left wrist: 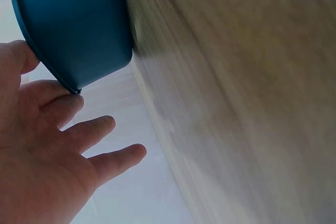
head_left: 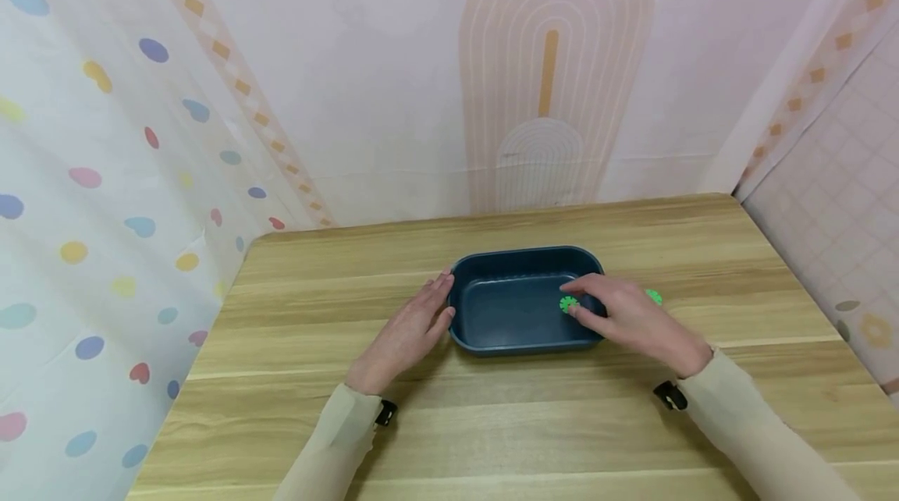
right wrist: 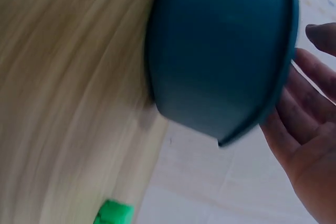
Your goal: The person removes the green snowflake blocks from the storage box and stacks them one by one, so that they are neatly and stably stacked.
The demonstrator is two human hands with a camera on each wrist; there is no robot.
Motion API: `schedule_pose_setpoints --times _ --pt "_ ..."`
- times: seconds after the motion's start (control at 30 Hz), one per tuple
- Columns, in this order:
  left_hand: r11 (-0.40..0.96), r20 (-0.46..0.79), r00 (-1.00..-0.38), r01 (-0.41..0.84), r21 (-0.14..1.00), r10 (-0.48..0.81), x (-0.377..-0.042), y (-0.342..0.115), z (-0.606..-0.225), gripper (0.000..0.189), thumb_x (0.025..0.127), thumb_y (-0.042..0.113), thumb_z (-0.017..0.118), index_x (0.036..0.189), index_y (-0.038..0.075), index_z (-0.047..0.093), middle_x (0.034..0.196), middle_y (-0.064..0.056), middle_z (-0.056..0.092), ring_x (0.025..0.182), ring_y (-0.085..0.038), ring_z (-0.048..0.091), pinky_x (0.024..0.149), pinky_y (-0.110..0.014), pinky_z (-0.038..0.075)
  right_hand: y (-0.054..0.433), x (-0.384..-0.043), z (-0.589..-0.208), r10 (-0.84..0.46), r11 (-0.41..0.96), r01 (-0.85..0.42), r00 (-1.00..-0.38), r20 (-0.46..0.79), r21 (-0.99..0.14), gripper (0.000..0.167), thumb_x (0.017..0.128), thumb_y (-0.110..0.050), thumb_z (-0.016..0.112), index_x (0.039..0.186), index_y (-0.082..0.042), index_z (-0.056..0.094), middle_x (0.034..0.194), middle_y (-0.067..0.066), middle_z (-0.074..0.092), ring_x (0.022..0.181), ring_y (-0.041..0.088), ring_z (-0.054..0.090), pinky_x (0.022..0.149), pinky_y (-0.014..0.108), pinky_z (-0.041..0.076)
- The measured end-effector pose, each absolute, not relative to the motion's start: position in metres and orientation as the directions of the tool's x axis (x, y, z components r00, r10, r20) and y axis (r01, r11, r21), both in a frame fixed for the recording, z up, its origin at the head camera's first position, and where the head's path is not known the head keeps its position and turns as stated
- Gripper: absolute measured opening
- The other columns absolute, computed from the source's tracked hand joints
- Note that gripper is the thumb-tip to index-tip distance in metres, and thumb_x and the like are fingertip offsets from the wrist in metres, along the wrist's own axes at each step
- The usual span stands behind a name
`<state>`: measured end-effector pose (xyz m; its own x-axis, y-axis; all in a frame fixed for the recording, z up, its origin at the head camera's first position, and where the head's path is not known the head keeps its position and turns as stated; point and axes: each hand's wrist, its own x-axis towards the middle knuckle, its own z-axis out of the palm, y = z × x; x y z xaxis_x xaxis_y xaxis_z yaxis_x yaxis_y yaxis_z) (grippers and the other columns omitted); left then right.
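Note:
A dark blue, rounded rectangular tray [head_left: 523,314] sits on the wooden table. My left hand [head_left: 407,329] rests against its left end, thumb and fingertips at the rim and the other fingers extended, as the left wrist view shows. Over the tray's right end is my right hand [head_left: 625,318], with thumb and index finger apart. Between those fingertips in the head view appears a small green notched disc [head_left: 567,303], its lower edge partly covered by the thumb. The tray wall [right wrist: 220,51] hides the disc in the right wrist view.
Another green notched piece [head_left: 654,296] lies on the table right of the tray, just behind the right hand. The wooden table [head_left: 316,290] meets a patterned curtain [head_left: 393,95] at the back. Polka-dot fabric [head_left: 105,251] hangs on the left.

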<state>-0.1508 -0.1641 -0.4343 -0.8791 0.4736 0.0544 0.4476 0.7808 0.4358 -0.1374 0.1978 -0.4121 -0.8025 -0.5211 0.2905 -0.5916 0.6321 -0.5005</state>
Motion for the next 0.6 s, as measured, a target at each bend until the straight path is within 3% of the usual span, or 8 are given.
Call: schedule_pose_setpoints --times 0.37,0.6 --pt "0.782 0.048 -0.880 0.444 0.437 0.472 -0.150 -0.165 -0.435 0.058 0.113 0.033 0.044 0.163 0.006 0.030 0.170 -0.006 0.024 0.155 -0.033 0.027 0.123 -0.049 0.027 0.170 -0.146 -0.417 -0.537 0.709 -0.578 -0.814 0.222 -0.403 0.034 0.100 -0.025 0.072 0.126 -0.004 0.070 0.123 0.009 0.071 0.110 0.025 0.069 0.090 0.045 0.059" --pt "0.781 0.053 -0.880 0.445 0.439 0.472 -0.151 -0.165 -0.435 0.058 0.113 0.032 0.044 0.162 0.006 0.030 0.170 -0.006 0.024 0.154 -0.033 0.027 0.123 -0.049 0.027 0.161 -0.151 -0.418 -0.552 0.744 -0.573 -0.817 0.166 -0.345 0.036 0.100 -0.026 0.072 0.126 -0.002 0.070 0.120 0.011 0.071 0.091 0.019 0.071 0.082 0.041 0.061"
